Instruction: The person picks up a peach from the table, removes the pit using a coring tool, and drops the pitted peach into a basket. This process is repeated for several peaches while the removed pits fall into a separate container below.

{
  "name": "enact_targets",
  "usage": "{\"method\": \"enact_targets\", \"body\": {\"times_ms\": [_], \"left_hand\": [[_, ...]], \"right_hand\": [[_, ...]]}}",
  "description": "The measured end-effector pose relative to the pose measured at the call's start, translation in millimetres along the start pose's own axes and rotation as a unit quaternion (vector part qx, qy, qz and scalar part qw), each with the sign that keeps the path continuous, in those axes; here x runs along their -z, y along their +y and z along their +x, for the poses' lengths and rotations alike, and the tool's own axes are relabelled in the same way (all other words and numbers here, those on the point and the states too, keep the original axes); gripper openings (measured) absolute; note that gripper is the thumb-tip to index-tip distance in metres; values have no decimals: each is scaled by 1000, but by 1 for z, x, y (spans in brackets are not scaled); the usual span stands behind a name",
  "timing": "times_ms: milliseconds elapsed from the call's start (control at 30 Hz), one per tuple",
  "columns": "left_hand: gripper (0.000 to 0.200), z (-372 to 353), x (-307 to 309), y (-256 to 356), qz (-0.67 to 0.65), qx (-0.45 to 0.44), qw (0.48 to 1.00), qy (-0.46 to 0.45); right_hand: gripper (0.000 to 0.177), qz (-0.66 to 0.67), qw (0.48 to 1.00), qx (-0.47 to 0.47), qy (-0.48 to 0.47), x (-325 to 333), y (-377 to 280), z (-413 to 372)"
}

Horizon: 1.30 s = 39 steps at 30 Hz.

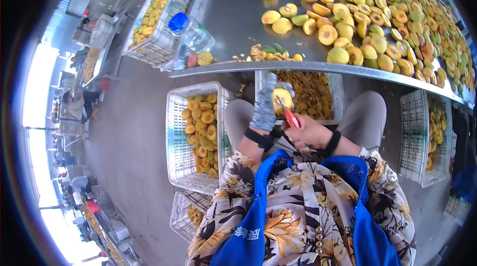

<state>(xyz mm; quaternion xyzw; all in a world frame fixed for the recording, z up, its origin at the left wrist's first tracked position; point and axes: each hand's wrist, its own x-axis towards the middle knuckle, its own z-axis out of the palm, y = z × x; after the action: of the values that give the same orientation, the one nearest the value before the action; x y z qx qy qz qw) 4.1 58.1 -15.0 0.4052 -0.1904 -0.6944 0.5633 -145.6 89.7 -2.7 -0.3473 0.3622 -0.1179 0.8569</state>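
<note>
My left hand (265, 108), in a grey knitted glove, is closed round a halved yellow peach (281, 101) with its cut face turned up. My right hand (309, 132) is bare and wrapped round a small red-handled tool (291, 118). The tool's metal tip touches the middle of the cut face; its exact shape is too small to make out. Both hands are above my lap, just in front of the table edge. Beneath them stands a white crate (338, 98) filled with brownish pits and scraps.
On the metal table (228, 22) lies a large heap of halved peaches (377, 42). A blue-capped plastic bottle (195, 35) stands at its left corner. White crates of peach halves stand at my left (170, 132) and right (415, 136). Another fruit crate (164, 49) is beyond the bottle.
</note>
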Motion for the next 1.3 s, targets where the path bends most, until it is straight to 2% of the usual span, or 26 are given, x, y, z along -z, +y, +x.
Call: {"method": "enact_targets", "body": {"times_ms": [67, 200, 233, 267, 333, 400, 433, 467, 500, 533, 600, 633, 667, 733, 867, 900, 933, 1000, 1033, 1067, 1100, 1133, 1167, 1200, 1233, 1300], "left_hand": [[39, -2, -8, 4, -42, -52, 998, 10], [32, -9, 3, 5, 18, -25, 998, 54], [30, -7, 6, 8, 3, 13, 999, 49], [30, -8, 6, 11, 1, 15, 999, 50], [31, -10, 4, 13, -45, 66, 996, 30], [32, -10, 6, 8, -47, 47, 998, 20], [31, -10, 7, 4, -13, -15, 1000, 22], [30, -11, 6, 1, 21, -76, 997, 24], [28, -8, 2, -2, 25, -133, 990, 36], [28, -7, 1, -3, 25, -132, 990, 36], [26, -7, -2, 0, 52, -142, 988, 32], [32, -8, 0, 6, 122, -93, 988, 22], [32, -6, 6, 10, 122, -92, 988, 25], [35, 0, 17, 13, 22, 163, 983, -83], [41, -6, 8, 8, -25, 98, 993, -64], [44, -1, 5, 3, -29, 48, 998, -15], [44, 2, 13, 1, -31, 44, 998, -14], [42, 10, 32, 1, -106, 30, 989, 104], [44, 5, 36, 6, -67, -1, 991, 120], [45, 0, 40, 11, -19, -33, 980, 193], [47, -2, 67, 15, -56, -56, 988, 132], [47, -12, 79, 25, -72, -106, 986, 109], [47, -20, 86, 34, 38, -186, 959, 210], [39, -24, 113, 48, 5, -181, 944, 277], [40, -32, 145, 57, 51, -181, 937, 293], [30, -39, 216, 68, 252, -213, 873, 359]], "right_hand": [[20, 77, 996, -7, -33, -3, -1, 2], [16, 36, 998, 38, -41, -9, 13, 12], [13, -115, 988, 105, 18, -7, 18, 19], [10, -264, 947, 169, 76, -8, 19, 21], [9, -301, 936, 154, 99, -6, 16, 19], [11, -305, 932, 190, 53, -3, 17, 21], [11, -304, 932, 188, 53, 0, 16, 18], [12, -149, 983, 107, -15, -5, 6, 7], [15, 13, 996, 22, -82, -7, 1, 1], [15, 14, 996, 20, -82, -6, 2, 1], [21, 123, 983, -36, -134, -4, 3, 3], [21, 124, 982, -38, -135, -4, 6, 5], [21, 106, 985, -31, -136, -4, 10, 8], [21, 85, 987, -24, -136, -3, 11, 9], [20, 141, 969, -2, -205, 2, 13, 11], [19, 173, 957, 19, -230, 5, 11, 12], [19, 170, 958, 18, -232, 9, 10, 11], [20, 236, 931, 119, -253, 14, -2, 3], [20, 232, 943, 117, -207, 21, -6, 4], [18, 129, 982, 78, -112, 27, -12, 9], [19, -238, 943, 226, 56, 59, 21, 38], [22, -561, 728, 329, 218, 88, 53, 66], [22, -559, 726, 332, 224, 88, 46, 60], [24, -444, 839, 209, 234, 83, 33, 49], [26, -311, 919, 76, 231, 80, 23, 39], [26, -274, 922, 99, 256, 73, 15, 31]]}}
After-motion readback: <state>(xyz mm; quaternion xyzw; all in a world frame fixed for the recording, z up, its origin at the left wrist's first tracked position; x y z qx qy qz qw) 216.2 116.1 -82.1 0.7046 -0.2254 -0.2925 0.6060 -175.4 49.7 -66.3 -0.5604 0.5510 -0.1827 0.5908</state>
